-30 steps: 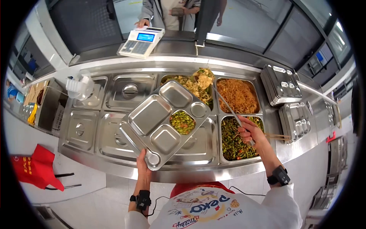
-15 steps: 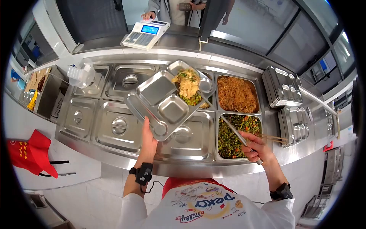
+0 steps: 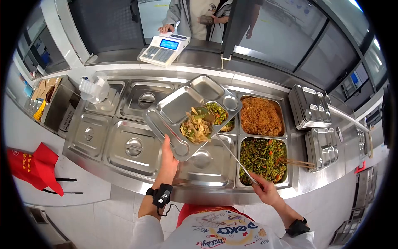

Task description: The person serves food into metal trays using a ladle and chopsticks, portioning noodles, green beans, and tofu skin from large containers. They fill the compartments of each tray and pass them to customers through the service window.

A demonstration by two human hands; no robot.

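Head view: the left hand (image 3: 168, 157) grips the near edge of a steel tray (image 3: 178, 103), held tilted above the lidded pans (image 3: 133, 146) of the serving tabletop. The right hand (image 3: 263, 190) is closed around the end of a long ladle (image 3: 232, 157), whose bowl reaches the tray's cabbage (image 3: 195, 129); whether it touches cannot be told. Done: cabbage in one compartment, peas (image 3: 216, 113) in the next. Left: the large compartment and the others are bare. The noodles (image 3: 259, 116) and chopped greens (image 3: 261, 155) lie open alongside.
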